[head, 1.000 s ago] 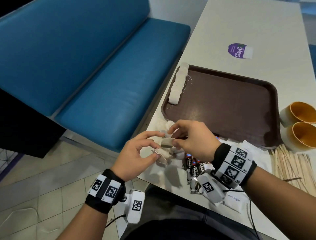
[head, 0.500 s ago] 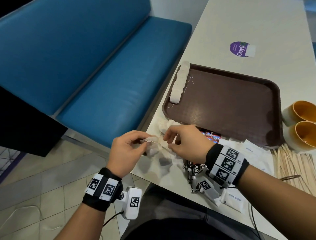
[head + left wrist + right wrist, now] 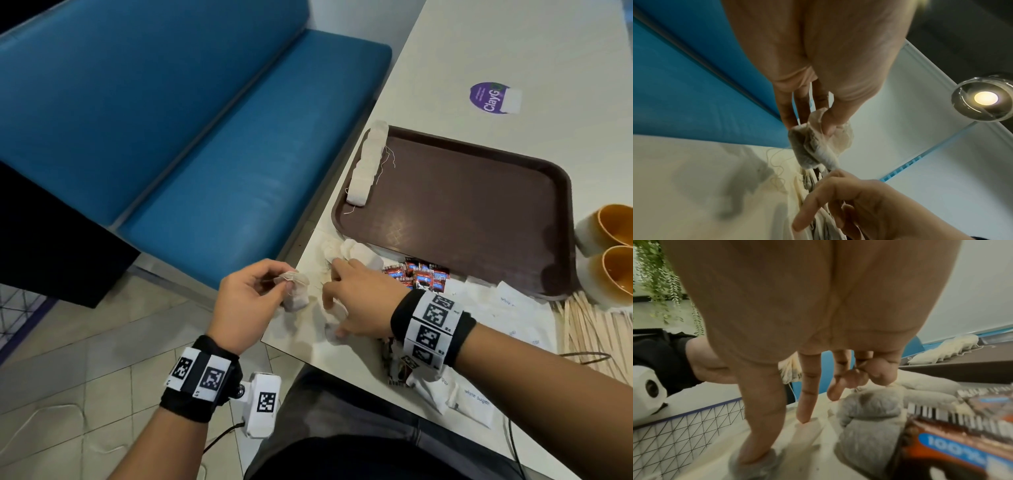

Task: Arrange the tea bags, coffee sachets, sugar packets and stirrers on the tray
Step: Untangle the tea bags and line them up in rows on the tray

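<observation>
Since a moment ago the two hands have drawn apart, and the right hand (image 3: 356, 298) has dropped onto the loose tea bags at the table's near corner. Its fingers (image 3: 807, 386) are spreading downward, the tips pressing on the table (image 3: 445, 58) and on a grey bag (image 3: 756, 457); whether thumb and forefinger are pinching a thread, I cannot tell. The left hand (image 3: 246, 301) is pinching a tea bag (image 3: 296, 291) between thumb (image 3: 838, 113) and fingertips, the bag hanging just off the table edge, short of the tray (image 3: 496, 219). A row of tea bags (image 3: 368, 164) is lying along the tray's left rim. Just before the tray's near rim, coffee sachets (image 3: 419, 275) are sitting beside the sugar packets (image 3: 476, 404), with the stirrers (image 3: 596, 332) off its near right corner and two cups (image 3: 609, 250) at its right side.
</observation>
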The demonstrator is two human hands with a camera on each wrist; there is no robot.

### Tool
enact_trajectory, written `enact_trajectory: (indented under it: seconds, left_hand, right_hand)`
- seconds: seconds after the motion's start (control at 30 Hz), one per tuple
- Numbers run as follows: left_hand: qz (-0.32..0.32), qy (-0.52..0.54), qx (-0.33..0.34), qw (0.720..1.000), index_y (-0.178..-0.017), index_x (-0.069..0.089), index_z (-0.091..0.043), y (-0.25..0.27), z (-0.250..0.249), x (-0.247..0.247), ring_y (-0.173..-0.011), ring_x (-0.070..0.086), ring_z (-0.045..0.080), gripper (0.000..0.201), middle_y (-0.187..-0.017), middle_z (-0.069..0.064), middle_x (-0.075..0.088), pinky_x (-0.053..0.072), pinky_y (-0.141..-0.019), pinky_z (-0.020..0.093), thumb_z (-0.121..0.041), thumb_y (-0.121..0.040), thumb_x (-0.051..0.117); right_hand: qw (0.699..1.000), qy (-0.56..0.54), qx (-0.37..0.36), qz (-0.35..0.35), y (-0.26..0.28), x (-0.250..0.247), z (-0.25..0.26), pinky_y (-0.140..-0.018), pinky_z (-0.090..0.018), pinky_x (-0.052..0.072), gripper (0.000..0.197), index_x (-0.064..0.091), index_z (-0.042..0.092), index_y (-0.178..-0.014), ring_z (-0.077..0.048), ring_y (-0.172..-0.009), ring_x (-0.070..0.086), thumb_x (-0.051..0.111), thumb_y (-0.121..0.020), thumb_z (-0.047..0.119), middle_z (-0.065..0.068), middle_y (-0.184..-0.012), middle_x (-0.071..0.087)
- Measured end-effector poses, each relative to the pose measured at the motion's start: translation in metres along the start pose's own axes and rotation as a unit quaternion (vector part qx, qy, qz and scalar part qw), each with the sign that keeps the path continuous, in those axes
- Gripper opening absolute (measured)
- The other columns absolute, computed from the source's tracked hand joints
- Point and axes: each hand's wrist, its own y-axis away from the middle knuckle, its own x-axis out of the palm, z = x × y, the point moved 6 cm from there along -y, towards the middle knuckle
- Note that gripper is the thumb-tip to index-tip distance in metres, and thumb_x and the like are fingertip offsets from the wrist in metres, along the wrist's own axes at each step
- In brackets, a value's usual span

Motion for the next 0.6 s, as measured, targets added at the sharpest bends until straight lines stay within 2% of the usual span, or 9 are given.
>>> enact_trajectory:
  seconds: [0.1, 0.23, 0.4, 0.47, 0.6]
  left_hand:
    - [0.006, 0.005, 0.000, 1.000, -0.086, 0.076, -0.025, 0.001, 0.000, 0.000, -0.077, 0.071, 0.032, 0.029, -0.087, 0.005, 0.076, 0.062, -0.078, 0.048, 0.003, -0.089, 0.073]
    - [0.008, -0.003, 0.002, 1.000, -0.086, 0.075, -0.029, 0.002, -0.001, -0.001, -0.080, 0.071, 0.029, 0.033, -0.087, 0.003, 0.076, 0.062, -0.078, 0.044, 0.004, -0.088, 0.073]
    - [0.016, -0.004, 0.004, 1.000, -0.087, 0.075, -0.029, 0.001, -0.001, 0.000, -0.081, 0.072, 0.026, 0.032, -0.088, 0.003, 0.076, 0.061, -0.077, 0.036, 0.003, -0.088, 0.073]
    - [0.013, 0.001, 0.002, 1.000, -0.086, 0.075, -0.029, 0.000, 0.000, 0.001, -0.079, 0.070, 0.030, 0.034, -0.086, 0.004, 0.076, 0.060, -0.074, 0.037, 0.005, -0.088, 0.072]
    - [0.030, 0.009, -0.001, 1.000, -0.086, 0.075, -0.025, 0.001, 0.003, 0.002, -0.071, 0.069, 0.032, 0.032, -0.085, 0.005, 0.075, 0.060, -0.071, 0.042, 0.007, -0.089, 0.070]
  right_hand:
    - [1.000, -0.017, -0.011, 0.005, 0.001, 0.004, 0.000, -0.083, -0.037, 0.045, 0.057, 0.061, 0.035, -0.120, -0.016, -0.113, 0.038, 0.083, -0.071, 0.054, 0.006, -0.120, 0.042]
    - [0.997, -0.069, -0.004, -0.032, 0.003, -0.004, -0.004, -0.090, -0.037, 0.047, 0.046, 0.060, 0.031, -0.124, -0.018, -0.118, 0.043, 0.076, -0.084, 0.049, 0.004, -0.123, 0.049]
    - [1.000, 0.007, -0.013, -0.022, -0.001, 0.004, 0.004, -0.091, -0.037, 0.044, 0.052, 0.061, 0.030, -0.131, -0.022, -0.122, 0.043, 0.076, -0.084, 0.045, 0.001, -0.126, 0.048]
    - [0.999, 0.033, -0.024, -0.028, -0.001, 0.005, 0.009, -0.092, -0.037, 0.042, 0.046, 0.064, 0.027, -0.127, -0.023, -0.123, 0.042, 0.077, -0.085, 0.042, -0.001, -0.126, 0.049]
    - [0.998, 0.036, -0.031, -0.040, -0.002, 0.003, 0.011, -0.084, -0.035, 0.039, 0.019, 0.074, 0.026, -0.106, -0.025, -0.120, 0.043, 0.072, -0.088, 0.031, -0.001, -0.120, 0.051]
